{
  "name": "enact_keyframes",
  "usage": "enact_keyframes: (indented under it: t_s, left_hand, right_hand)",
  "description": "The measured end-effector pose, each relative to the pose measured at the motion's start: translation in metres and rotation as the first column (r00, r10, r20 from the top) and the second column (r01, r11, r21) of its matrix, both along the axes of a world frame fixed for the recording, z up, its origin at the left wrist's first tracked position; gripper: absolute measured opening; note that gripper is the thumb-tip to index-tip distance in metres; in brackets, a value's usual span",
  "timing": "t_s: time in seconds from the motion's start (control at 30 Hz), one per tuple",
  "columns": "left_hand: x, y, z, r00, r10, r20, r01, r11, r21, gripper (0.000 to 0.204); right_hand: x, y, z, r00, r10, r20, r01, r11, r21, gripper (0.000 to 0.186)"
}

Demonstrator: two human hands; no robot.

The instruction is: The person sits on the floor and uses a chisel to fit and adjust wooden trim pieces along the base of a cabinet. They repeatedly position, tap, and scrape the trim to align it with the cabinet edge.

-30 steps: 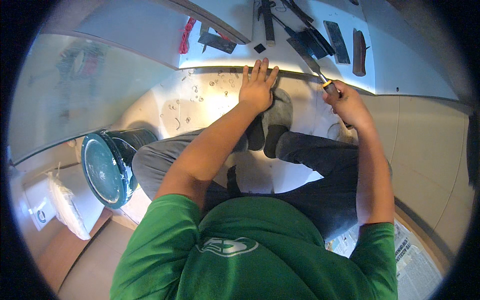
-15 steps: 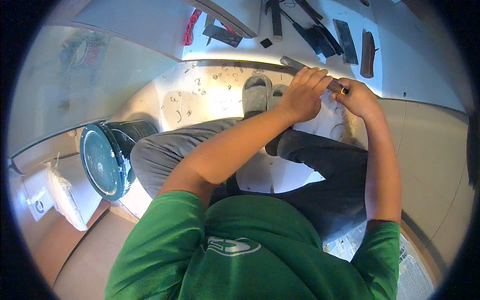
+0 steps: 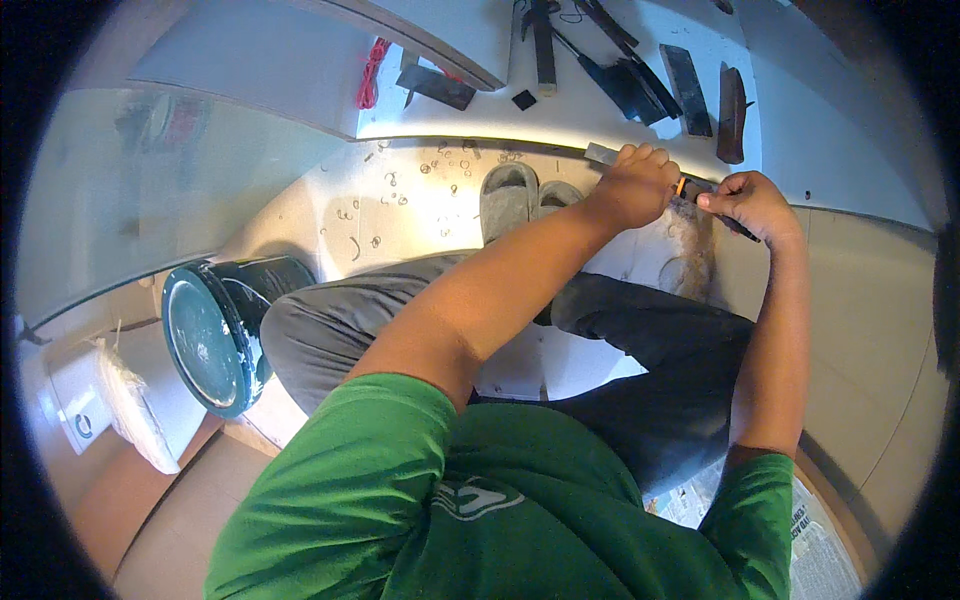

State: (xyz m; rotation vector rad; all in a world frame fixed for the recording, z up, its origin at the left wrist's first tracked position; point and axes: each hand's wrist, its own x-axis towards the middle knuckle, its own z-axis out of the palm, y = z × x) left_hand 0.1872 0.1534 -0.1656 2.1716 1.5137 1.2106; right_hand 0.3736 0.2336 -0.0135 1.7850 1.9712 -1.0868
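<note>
Green short-sleeved T-shirt (image 3: 570, 505), creased left sleeve (image 3: 335, 475), right sleeve (image 3: 752, 512) of the same green, pale rounded emblem (image 3: 480, 498) on the chest, dark grey trousers (image 3: 672, 325), lighter grey at the left knee (image 3: 310, 325), bare forearms (image 3: 520, 290), uncovered left hand (image 3: 636, 190) and right hand (image 3: 762, 208).

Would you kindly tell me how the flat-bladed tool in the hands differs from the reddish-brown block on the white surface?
The flat-bladed tool is held in the left hand and right hand; the reddish-brown block lies untouched on the white surface. The tool has an orange ring; the block shows none. Both are elongated.
</note>
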Motion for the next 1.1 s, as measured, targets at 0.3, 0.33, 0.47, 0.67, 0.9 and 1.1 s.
enact_keyframes:
  t_s: [0.3, 0.33, 0.47, 0.67, 0.9, 1.1]
  left_hand:
    - [-0.005, 0.0, 0.0, 0.99, 0.009, -0.143, -0.038, 0.978, -0.203, 0.017]
    - [-0.006, 0.0, 0.001, 0.989, 0.006, -0.145, -0.039, 0.973, -0.226, 0.017]
    - [-0.008, 0.006, -0.003, 0.986, 0.02, -0.165, -0.06, 0.968, -0.244, 0.021]
    - [-0.007, 0.023, -0.001, 0.982, -0.015, -0.19, -0.056, 0.93, -0.364, 0.018]
    - [-0.005, 0.03, 0.013, 0.964, -0.073, -0.254, -0.07, 0.857, -0.511, 0.021]
    - [0.002, 0.036, 0.01, 0.963, -0.066, -0.262, -0.084, 0.849, -0.522, 0.023]
  right_hand:
    - [0.012, 0.001, -0.009, 0.985, -0.109, -0.134, 0.103, 0.994, -0.046, 0.048]
    - [0.014, 0.002, -0.016, 0.986, -0.086, -0.144, 0.084, 0.996, -0.023, 0.049]
    - [0.007, 0.004, -0.02, 0.988, -0.098, -0.122, 0.108, 0.991, 0.075, 0.058]
    - [-0.006, 0.004, -0.02, 0.991, -0.12, 0.053, 0.102, 0.962, 0.254, 0.072]
    - [0.0, 0.006, -0.026, 0.987, -0.156, 0.037, 0.141, 0.956, 0.257, 0.075]
    - [0.009, 0.009, -0.036, 0.98, -0.2, -0.013, 0.195, 0.937, 0.288, 0.073]
